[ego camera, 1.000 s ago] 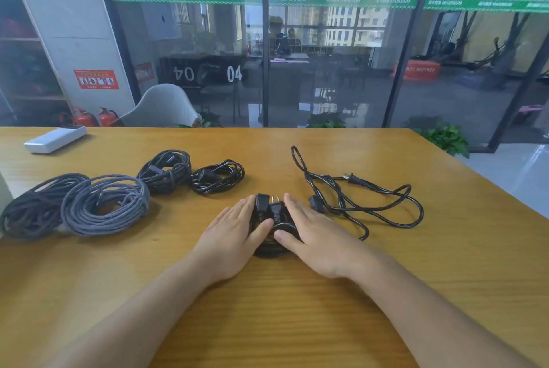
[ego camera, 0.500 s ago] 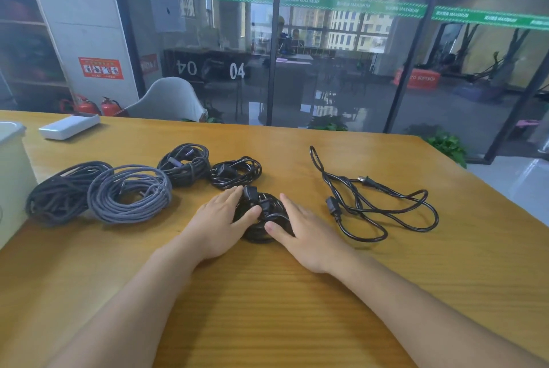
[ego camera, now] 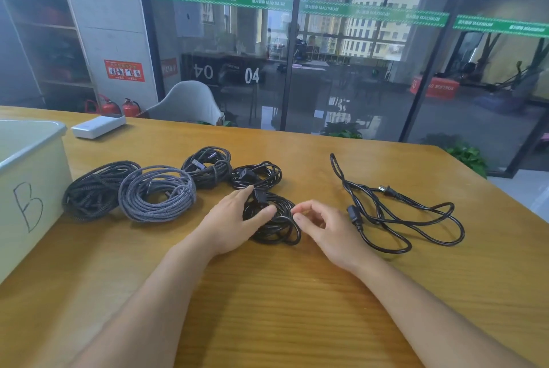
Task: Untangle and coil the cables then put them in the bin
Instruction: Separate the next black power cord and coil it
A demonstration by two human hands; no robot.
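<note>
One broad wooden table with an orange-yellow grain carries everything. At its left edge stands a pale green plastic bin marked "B". Beside the bin lie a dark braided cable coil and a grey braided cable coil, touching each other. A loose black power cord sprawls uncoiled to the right. Behind the hands sit a small dark braided coil and a small black cord bundle. The left hand rests on a coiled black power cable, its fingers curved over the coil. The right hand hovers just beside that coil, fingers loosely curled, holding nothing.
</note>
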